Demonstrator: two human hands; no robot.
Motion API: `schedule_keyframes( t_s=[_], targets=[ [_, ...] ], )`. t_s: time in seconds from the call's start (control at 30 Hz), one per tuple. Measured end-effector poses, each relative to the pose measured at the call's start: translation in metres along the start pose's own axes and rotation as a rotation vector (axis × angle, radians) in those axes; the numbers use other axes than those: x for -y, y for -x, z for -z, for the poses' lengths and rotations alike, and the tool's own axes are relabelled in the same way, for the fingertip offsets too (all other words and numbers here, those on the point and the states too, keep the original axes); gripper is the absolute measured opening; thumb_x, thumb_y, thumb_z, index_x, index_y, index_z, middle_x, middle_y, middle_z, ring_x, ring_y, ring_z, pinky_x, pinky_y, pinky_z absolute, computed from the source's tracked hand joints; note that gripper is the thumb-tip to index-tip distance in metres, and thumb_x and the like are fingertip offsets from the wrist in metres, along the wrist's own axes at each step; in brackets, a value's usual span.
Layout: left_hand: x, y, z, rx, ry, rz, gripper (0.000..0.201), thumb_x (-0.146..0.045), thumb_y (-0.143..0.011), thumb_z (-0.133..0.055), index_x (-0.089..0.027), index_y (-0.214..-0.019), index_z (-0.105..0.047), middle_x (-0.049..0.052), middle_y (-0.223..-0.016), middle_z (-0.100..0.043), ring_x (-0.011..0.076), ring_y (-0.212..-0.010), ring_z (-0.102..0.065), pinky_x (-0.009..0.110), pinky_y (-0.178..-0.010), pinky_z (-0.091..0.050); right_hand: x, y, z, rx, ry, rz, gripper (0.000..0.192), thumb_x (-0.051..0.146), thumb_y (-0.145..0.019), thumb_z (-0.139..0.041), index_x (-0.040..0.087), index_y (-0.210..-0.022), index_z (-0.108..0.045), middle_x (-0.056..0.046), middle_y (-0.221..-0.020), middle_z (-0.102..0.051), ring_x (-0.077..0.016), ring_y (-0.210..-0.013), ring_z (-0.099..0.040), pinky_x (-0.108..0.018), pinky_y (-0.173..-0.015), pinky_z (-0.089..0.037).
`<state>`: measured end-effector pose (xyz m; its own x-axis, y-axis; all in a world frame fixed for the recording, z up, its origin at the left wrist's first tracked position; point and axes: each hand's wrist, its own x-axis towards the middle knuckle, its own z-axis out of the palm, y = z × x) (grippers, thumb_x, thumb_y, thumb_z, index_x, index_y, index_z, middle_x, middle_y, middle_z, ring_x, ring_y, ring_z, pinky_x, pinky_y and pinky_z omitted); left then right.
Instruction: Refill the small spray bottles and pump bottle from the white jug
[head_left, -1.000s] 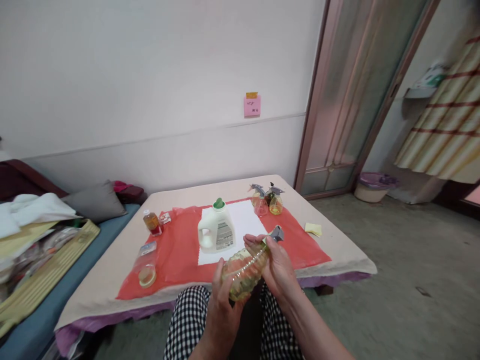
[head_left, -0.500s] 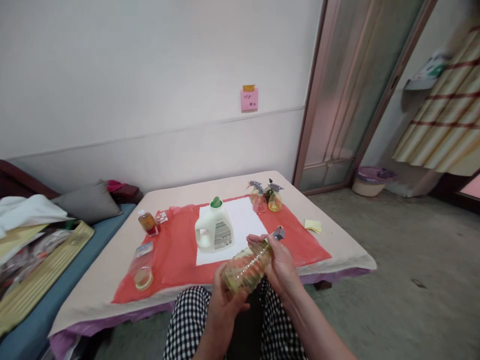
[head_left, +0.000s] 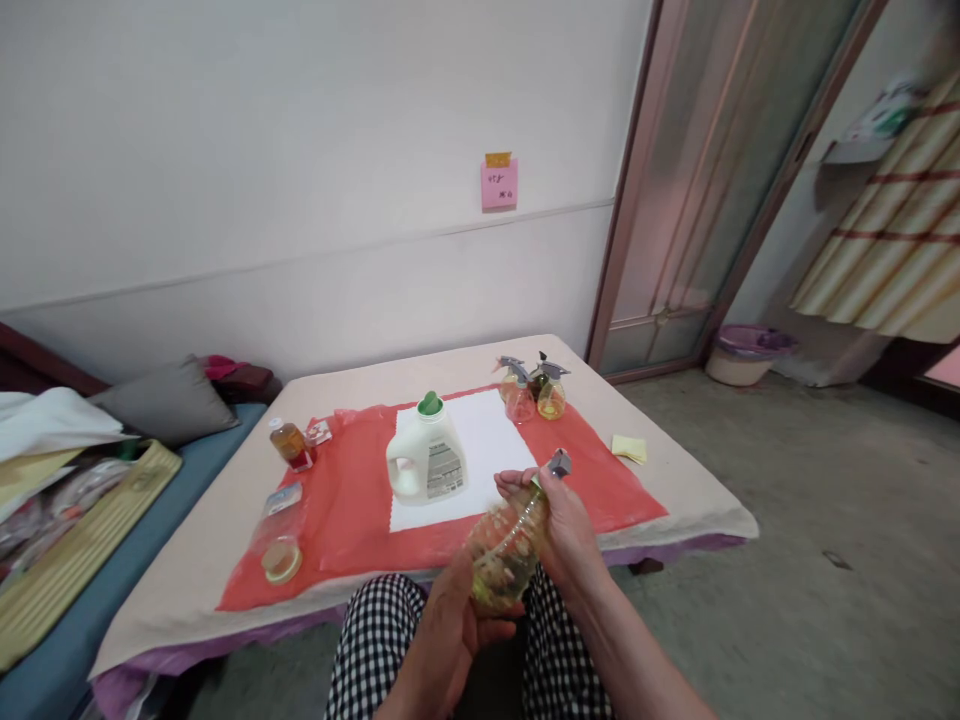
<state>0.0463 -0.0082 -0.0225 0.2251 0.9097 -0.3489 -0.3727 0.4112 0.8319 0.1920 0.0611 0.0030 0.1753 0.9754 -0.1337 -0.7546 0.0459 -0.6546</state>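
Note:
A clear spray bottle (head_left: pixel 504 548) with yellowish liquid and a grey head is tilted above my lap, at the table's near edge. My left hand (head_left: pixel 454 610) grips its wide base from the left and below. Around its neck, just under the spray head, my right hand (head_left: pixel 564 520) is closed. Beyond my hands, a white detergent jug (head_left: pixel 429 460) with a green opening stands upright on a white sheet (head_left: pixel 491 430). Several more spray bottles (head_left: pixel 551 402) stand grouped at the table's back right.
A red cloth (head_left: pixel 345 500) covers part of the table. On the left are a bottle of amber liquid (head_left: pixel 292 445) and a clear container with a round lid (head_left: pixel 282 560). Yellow sticky notes (head_left: pixel 628 448) lie at right. A bin (head_left: pixel 742 355) stands on the floor.
The spray bottle's base has swung right and slightly down, so it hangs more upright. My left hand has moved with it; the right hand stays around the neck.

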Motion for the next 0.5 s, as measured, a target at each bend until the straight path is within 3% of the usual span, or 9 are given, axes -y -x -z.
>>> schedule_keyframes(
  t_s=[0.07,0.17,0.23,0.3,0.4,0.47,0.5],
  targets=[
    [0.006,-0.005,0.007,-0.011,-0.14,-0.191,0.07,-0.05,-0.076,-0.075,-0.025,-0.137,-0.051,0.015,-0.137,-0.06,0.0316,-0.114,-0.065,0.046,-0.094,-0.053,-0.002,0.001,-0.002,-0.017,0.03,0.001,0.038,0.052,-0.064,-0.084,0.019,-0.071,-0.066,-0.007,-0.085,-0.078,-0.025,-0.094,-0.072,-0.044,-0.103,-0.049],
    [0.018,-0.012,0.018,-0.166,-0.454,-0.583,0.065,-0.038,-0.074,-0.079,-0.028,-0.133,-0.054,0.011,-0.149,-0.048,0.0333,-0.142,-0.041,0.053,-0.117,-0.031,-0.006,0.001,-0.004,-0.018,0.037,0.007,0.035,0.052,-0.068,-0.081,0.02,-0.072,-0.067,-0.006,-0.085,-0.077,-0.0246,-0.093,-0.072,-0.043,-0.099,-0.052],
    [0.024,-0.016,0.021,-0.18,-0.523,-0.642,0.065,-0.039,-0.076,-0.077,-0.028,-0.135,-0.053,0.011,-0.155,-0.041,0.033,-0.147,-0.032,0.054,-0.119,-0.026,-0.007,0.0,-0.004,-0.021,0.02,0.024,0.033,0.051,-0.07,-0.08,0.021,-0.072,-0.066,-0.004,-0.084,-0.077,-0.024,-0.091,-0.071,-0.043,-0.096,-0.053],
    [0.025,-0.019,0.02,-0.135,-0.319,-0.58,0.081,-0.044,-0.074,-0.079,-0.03,-0.144,-0.043,0.011,-0.157,-0.038,0.0327,-0.144,-0.037,0.05,-0.117,-0.032,-0.007,-0.003,-0.003,-0.019,-0.001,0.035,0.033,0.05,-0.07,-0.08,0.021,-0.07,-0.065,-0.003,-0.081,-0.076,-0.0237,-0.089,-0.071,-0.042,-0.096,-0.054],
    [0.017,-0.021,0.016,-0.094,0.077,-0.256,0.083,-0.062,-0.079,-0.067,-0.025,-0.148,-0.04,0.016,-0.148,-0.05,0.0316,-0.123,-0.06,0.046,-0.1,-0.05,-0.006,-0.008,-0.001,0.016,-0.019,0.029,0.033,0.05,-0.071,-0.079,0.021,-0.069,-0.064,-0.003,-0.078,-0.074,-0.0241,-0.09,-0.071,-0.042,-0.096,-0.053],
    [0.009,-0.021,0.014,-0.018,0.131,-0.005,0.075,-0.069,-0.086,-0.053,-0.02,-0.143,-0.048,0.02,-0.137,-0.059,0.0294,-0.101,-0.069,0.043,-0.082,-0.057,-0.006,-0.011,0.0,0.027,-0.017,0.026,0.034,0.051,-0.072,-0.079,0.02,-0.07,-0.065,-0.003,-0.079,-0.075,-0.0238,-0.089,-0.071,-0.042,-0.097,-0.053],
    [0.006,-0.02,0.014,0.025,0.103,0.044,0.072,-0.067,-0.087,-0.053,-0.019,-0.141,-0.051,0.02,-0.135,-0.061,0.0287,-0.097,-0.07,0.042,-0.077,-0.058,-0.007,-0.012,0.0,0.021,-0.015,0.022,0.034,0.051,-0.072,-0.079,0.02,-0.071,-0.066,-0.004,-0.08,-0.075,-0.0236,-0.089,-0.071,-0.042,-0.097,-0.052]
  ],
)
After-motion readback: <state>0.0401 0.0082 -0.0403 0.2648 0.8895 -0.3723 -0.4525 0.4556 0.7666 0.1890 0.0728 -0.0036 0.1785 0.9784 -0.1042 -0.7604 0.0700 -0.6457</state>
